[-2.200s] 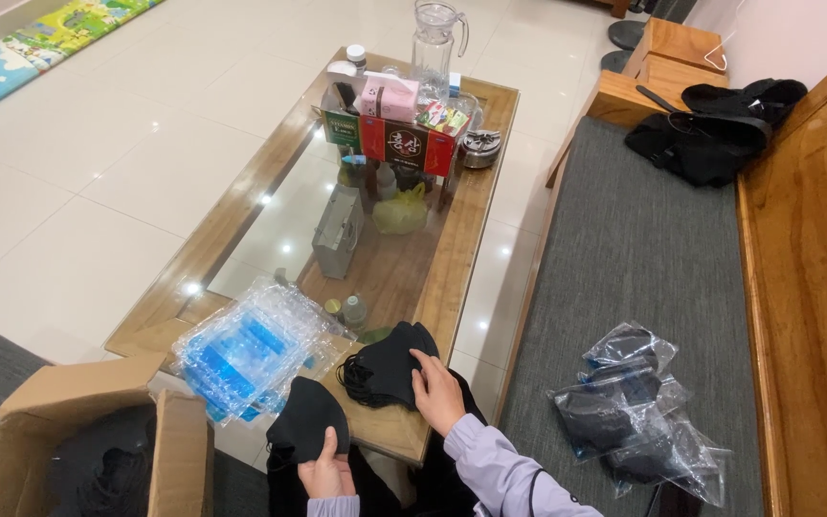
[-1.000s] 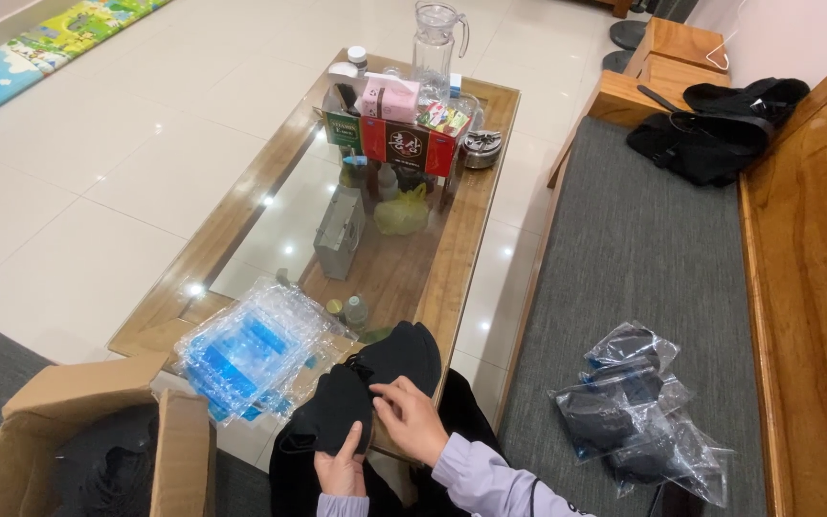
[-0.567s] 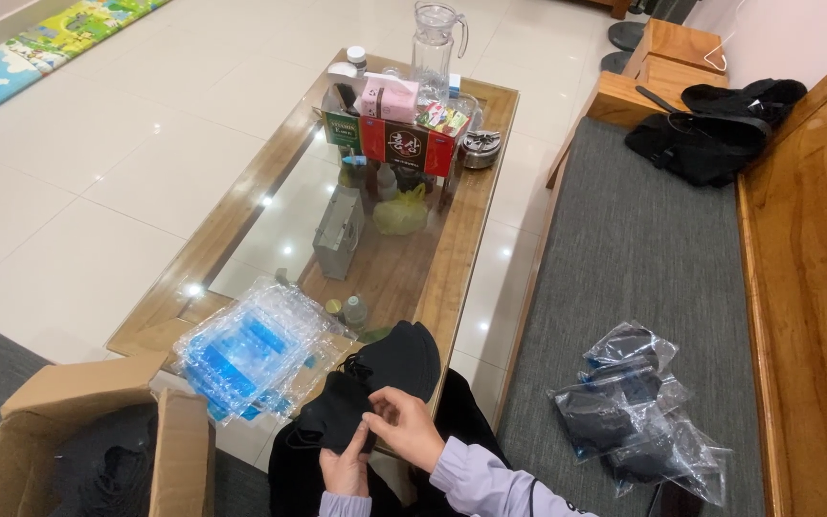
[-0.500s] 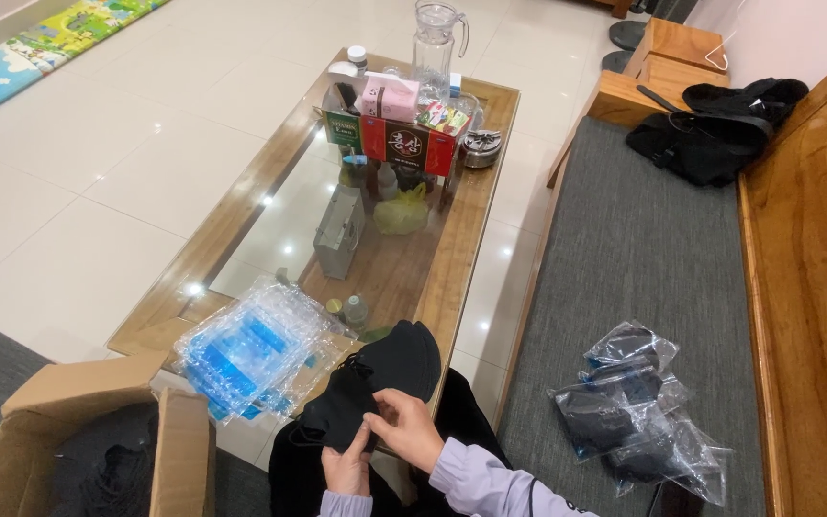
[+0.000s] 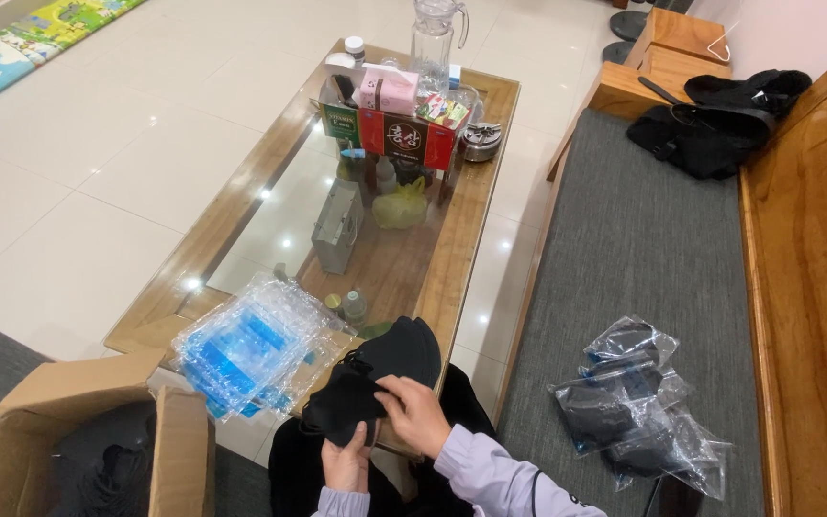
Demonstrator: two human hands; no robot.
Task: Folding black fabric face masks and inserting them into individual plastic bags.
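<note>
Right hand point(image 5: 415, 414) shifted onto black mask point(image 5: 370, 378); left hand point(image 5: 346, 466) unchanged.

left hand point(image 5: 346, 466) + right hand point(image 5: 415, 414) | pinching black mask point(image 5: 375, 375) | glass table point(image 5: 241, 196)

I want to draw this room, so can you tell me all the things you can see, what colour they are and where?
black face masks: a small stack, black, held in both hands at the near table edge
clear bags: a pile, clear with blue, near left corner of the table
cardboard box: one, brown, open, bottom left
coffee table: one, wood with a glass top, centre
glass jug: one, clear, far end of the table
boxes: several, red, green, pink, far end of the table
bagged masks: a few, black in clear bags, on the grey bench seat
black bag: one, far end of the bench
left hand: one, under the masks
right hand: one, fingers on the masks
</note>
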